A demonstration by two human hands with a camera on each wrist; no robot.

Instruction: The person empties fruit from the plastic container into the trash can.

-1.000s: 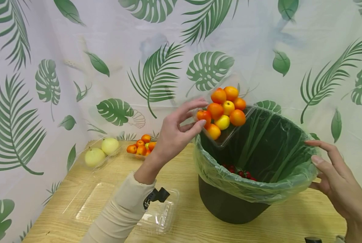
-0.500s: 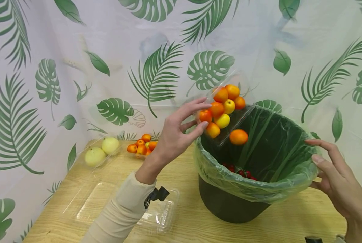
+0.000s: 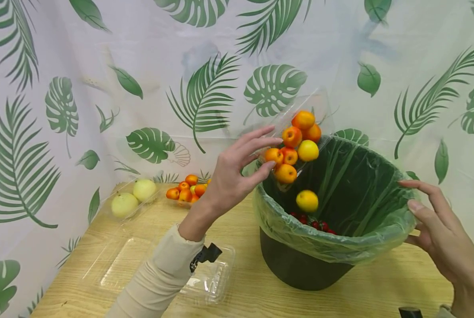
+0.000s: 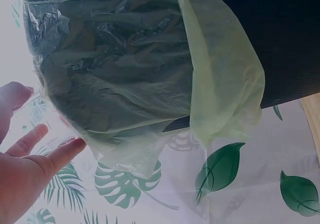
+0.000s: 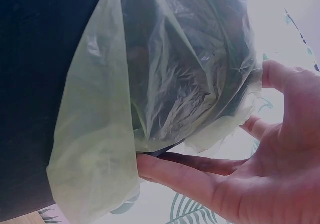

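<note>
My left hand [image 3: 240,165] grips a clear plastic container [image 3: 318,104] by its left side, tilted over the trash bin. Several small orange and yellow fruits [image 3: 291,137] are in the container, and a yellow fruit [image 3: 307,201] is in mid-air below its lower edge. The black trash bin [image 3: 300,263] is lined with a thin green plastic bag [image 3: 288,225] folded over its rim. Small red fruits [image 3: 320,226] are visible inside. My right hand [image 3: 439,234] holds the bin's right rim through the bag, thumb at the edge and fingers along the outside, also seen in the right wrist view.
On the wooden table [image 3: 237,221], a clear box with two pale green fruits [image 3: 124,205] stands at the back left. Beside it is a pack of small orange fruits [image 3: 184,194]. Clear plastic containers [image 3: 217,274] lie in front. A leaf-print curtain [image 3: 205,39] encloses the back.
The left hand has tipped the container further toward the bin. An orange fruit fell into the bin half a second ago; a yellow one is falling now. The right hand has stayed put.
</note>
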